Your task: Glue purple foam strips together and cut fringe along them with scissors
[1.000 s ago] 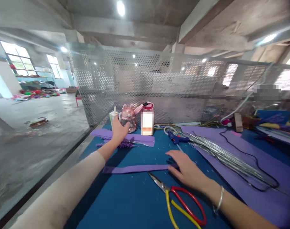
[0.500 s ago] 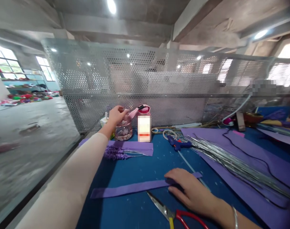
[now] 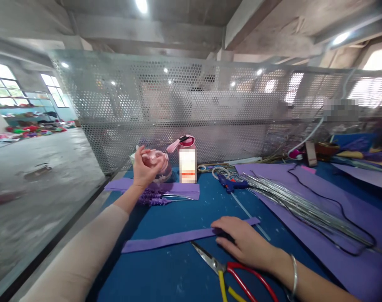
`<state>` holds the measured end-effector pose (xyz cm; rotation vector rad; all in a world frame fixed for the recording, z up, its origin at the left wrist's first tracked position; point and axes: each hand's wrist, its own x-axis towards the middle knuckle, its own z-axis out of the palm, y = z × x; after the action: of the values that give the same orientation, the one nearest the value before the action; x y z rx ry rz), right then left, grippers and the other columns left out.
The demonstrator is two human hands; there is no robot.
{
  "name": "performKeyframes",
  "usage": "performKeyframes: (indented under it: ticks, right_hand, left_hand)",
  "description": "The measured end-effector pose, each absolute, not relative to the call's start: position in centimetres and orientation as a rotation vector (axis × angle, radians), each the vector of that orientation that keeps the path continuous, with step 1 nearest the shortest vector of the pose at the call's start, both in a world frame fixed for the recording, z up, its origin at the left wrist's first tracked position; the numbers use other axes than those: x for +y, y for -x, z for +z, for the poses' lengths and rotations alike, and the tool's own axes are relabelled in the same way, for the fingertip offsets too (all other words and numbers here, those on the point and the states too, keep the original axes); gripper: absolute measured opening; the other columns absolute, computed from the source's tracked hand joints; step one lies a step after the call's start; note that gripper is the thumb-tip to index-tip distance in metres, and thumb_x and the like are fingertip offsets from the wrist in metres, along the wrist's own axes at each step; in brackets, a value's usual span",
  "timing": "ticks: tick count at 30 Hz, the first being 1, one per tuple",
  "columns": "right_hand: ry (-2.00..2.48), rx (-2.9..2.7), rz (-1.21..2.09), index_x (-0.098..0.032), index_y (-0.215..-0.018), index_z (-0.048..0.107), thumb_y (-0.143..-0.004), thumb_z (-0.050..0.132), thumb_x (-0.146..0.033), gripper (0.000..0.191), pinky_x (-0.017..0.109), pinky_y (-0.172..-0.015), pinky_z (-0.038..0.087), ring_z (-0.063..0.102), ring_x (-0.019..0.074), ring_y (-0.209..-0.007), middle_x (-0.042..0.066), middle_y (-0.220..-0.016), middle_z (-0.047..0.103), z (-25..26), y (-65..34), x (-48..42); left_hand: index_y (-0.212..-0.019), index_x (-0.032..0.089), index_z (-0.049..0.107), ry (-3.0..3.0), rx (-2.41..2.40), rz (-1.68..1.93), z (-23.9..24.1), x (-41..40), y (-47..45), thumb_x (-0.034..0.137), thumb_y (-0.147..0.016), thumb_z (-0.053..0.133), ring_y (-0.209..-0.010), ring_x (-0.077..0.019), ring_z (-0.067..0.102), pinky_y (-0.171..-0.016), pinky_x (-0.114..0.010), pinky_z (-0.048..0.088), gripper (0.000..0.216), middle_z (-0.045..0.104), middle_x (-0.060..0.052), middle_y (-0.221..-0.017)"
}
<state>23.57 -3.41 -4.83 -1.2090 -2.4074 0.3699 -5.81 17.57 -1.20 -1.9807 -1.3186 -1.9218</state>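
Note:
My left hand point(image 3: 143, 168) reaches to the far left of the blue table point(image 3: 184, 209) and wraps round a small pink clear bottle point(image 3: 161, 163), which leans toward me. My right hand point(image 3: 241, 241) lies flat, fingers stretched out, on the right end of a long purple strip point(image 3: 168, 240) in front of me. Scissors point(image 3: 228, 272) with red and yellow handles lie just below that hand. A sprig of purple artificial lavender point(image 3: 154, 197) rests on a folded purple sheet point(image 3: 181, 189) under my left wrist.
A second pink bottle point(image 3: 187, 161) stands by the perforated metal screen point(image 3: 178, 109). A blue glue gun point(image 3: 230, 183), a bundle of silver wires point(image 3: 297, 205) and a black cable point(image 3: 335, 205) lie on large purple sheets point(image 3: 344, 226) at right. The table's left edge drops to the floor.
My left hand moved from a white carton to the small pink bottle, gripped it and tilted it toward me. My right hand stayed on the purple strip.

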Motion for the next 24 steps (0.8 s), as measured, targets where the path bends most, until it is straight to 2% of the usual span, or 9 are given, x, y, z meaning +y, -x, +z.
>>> performKeyframes:
  ticks: [4, 7, 9, 12, 14, 16, 18, 21, 24]
  right_hand:
    - [1.212, -2.335, 0.304, -0.022, -0.115, 0.052, -0.086, 0.05, -0.026, 0.029, 0.037, -0.091, 0.043, 0.054, 0.02, -0.101, 0.006, -0.11, 0.061, -5.3, -23.7, -3.0]
    - [1.2, -2.278, 0.255, -0.021, -0.119, 0.05, -0.085, 0.051, -0.027, 0.034, 0.04, -0.094, 0.041, 0.052, 0.0216, -0.106, 0.008, -0.115, 0.059, -5.5, -23.6, -2.8]
    - [1.204, -2.242, 0.245, -0.02, -0.119, 0.049, -0.085, 0.051, -0.027, 0.035, 0.041, -0.094, 0.042, 0.051, 0.0226, -0.107, 0.009, -0.116, 0.058, -5.4, -23.3, -2.9]
    - [1.204, -2.202, 0.301, -0.02, -0.12, 0.049, -0.084, 0.051, -0.028, 0.037, 0.043, -0.095, 0.041, 0.05, 0.0238, -0.109, 0.01, -0.118, 0.056, -4.6, -22.5, -2.6]
    - [1.194, -2.167, 0.405, -0.021, -0.123, 0.048, -0.082, 0.053, -0.028, 0.042, 0.044, -0.096, 0.04, 0.05, 0.0253, -0.11, 0.011, -0.121, 0.055, -4.0, -21.5, -1.7]
    - [1.183, -2.113, 0.509, -0.02, -0.125, 0.047, -0.077, 0.058, -0.026, 0.05, 0.046, -0.097, 0.038, 0.049, 0.0276, -0.113, 0.012, -0.124, 0.053, -3.4, -20.2, 0.2]
    - [1.182, -2.069, 0.536, -0.019, -0.127, 0.044, -0.075, 0.056, -0.019, 0.053, 0.047, -0.098, 0.037, 0.049, 0.0278, -0.114, 0.013, -0.126, 0.052, -2.9, -18.3, 2.7]
    - [1.158, -1.986, 0.6, -0.015, -0.125, 0.044, -0.072, 0.057, -0.015, 0.055, 0.045, -0.094, 0.041, 0.053, 0.0271, -0.11, 0.014, -0.121, 0.056, -2.2, -14.8, 6.7]
    - [1.08, -1.917, 0.687, -0.016, -0.115, 0.05, -0.07, 0.064, -0.024, 0.048, 0.038, -0.086, 0.047, 0.06, 0.0225, -0.097, 0.01, -0.107, 0.063, -1.3, -11.8, 9.1]
  left_hand:
    - [-0.129, 0.018, 0.031, 1.92, -1.219, -2.035, 0.0, 17.4, 4.5, 0.026, -0.056, 0.075, -0.084, -0.0154, 0.056, -0.078, -0.03, 0.048, 0.085, 0.054, -0.005, -0.099]
    - [-0.128, 0.021, 0.031, 1.856, -1.271, -2.167, 1.9, 17.1, 3.9, 0.016, -0.065, 0.063, -0.067, -0.0103, 0.054, -0.065, -0.025, 0.049, 0.071, 0.053, -0.002, -0.092]
    - [-0.122, 0.021, 0.039, 1.924, -1.292, -2.137, 2.5, 16.6, 3.8, 0.016, -0.068, 0.061, -0.074, -0.0127, 0.056, -0.068, -0.027, 0.049, 0.059, 0.053, -0.003, -0.094]
    - [-0.12, 0.017, 0.042, 1.943, -1.341, -2.078, 1.1, 14.8, 4.1, 0.024, -0.071, 0.063, -0.102, -0.0218, 0.052, -0.088, -0.037, 0.044, 0.054, 0.051, -0.009, -0.109]
    - [-0.125, 0.015, 0.037, 1.908, -1.383, -2.092, -1.0, 13.3, 4.3, 0.027, -0.07, 0.066, -0.119, -0.027, 0.04, -0.102, -0.043, 0.032, 0.063, 0.044, -0.014, -0.123]
    - [-0.132, 0.013, 0.027, 1.908, -1.507, -2.194, -3.4, 11.9, 4.4, 0.029, -0.068, 0.069, -0.128, -0.0294, 0.029, -0.107, -0.044, 0.022, 0.078, 0.032, -0.018, -0.135]
    - [-0.136, 0.015, 0.018, 2.174, -1.601, -2.298, -5.1, 11.0, 4.4, 0.029, -0.067, 0.07, -0.13, -0.0294, 0.029, -0.107, -0.044, 0.024, 0.088, 0.027, -0.019, -0.139]
    - [-0.137, 0.017, 0.016, 2.413, -1.597, -2.268, -6.1, 10.7, 4.4, 0.026, -0.055, 0.079, -0.116, -0.0281, 0.048, -0.098, -0.044, 0.038, 0.103, 0.044, -0.017, -0.129]
    - [-0.139, 0.017, 0.014, 2.423, -1.612, -2.256, -5.4, 10.4, 4.6, 0.026, -0.054, 0.079, -0.112, -0.0274, 0.052, -0.096, -0.044, 0.04, 0.107, 0.049, -0.017, -0.126]
